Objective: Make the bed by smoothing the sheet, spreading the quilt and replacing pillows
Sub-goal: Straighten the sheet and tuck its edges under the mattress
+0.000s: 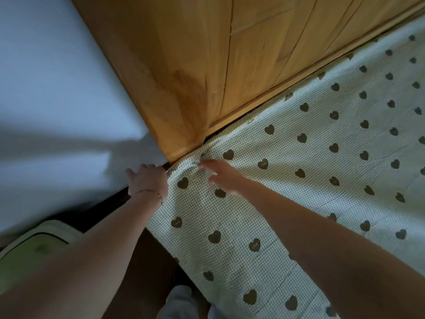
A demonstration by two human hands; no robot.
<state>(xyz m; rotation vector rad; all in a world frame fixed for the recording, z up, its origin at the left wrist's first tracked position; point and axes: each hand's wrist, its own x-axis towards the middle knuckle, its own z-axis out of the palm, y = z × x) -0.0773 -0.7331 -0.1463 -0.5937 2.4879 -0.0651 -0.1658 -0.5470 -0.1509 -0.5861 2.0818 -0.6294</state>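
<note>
The sheet point(299, 180), a pale green small-check fabric printed with dark hearts, is lying across the bed up against the wooden headboard point(207, 65). It is bunching into creases at the corner. The right hand point(220, 177) is resting there, fingers extended. The left hand point(148, 178) is reaching over the bed's edge, apparently open; blur is obscuring its fingertips.

Look up and you have the wooden headboard point(207, 65) — warm orange planks running aslant across the top of the view. To its left is a pale wall point(46, 88), with soft shadow across it. Low at the left sits a white-rimmed object with a green top point(34, 247) — too blurred to name.
</note>
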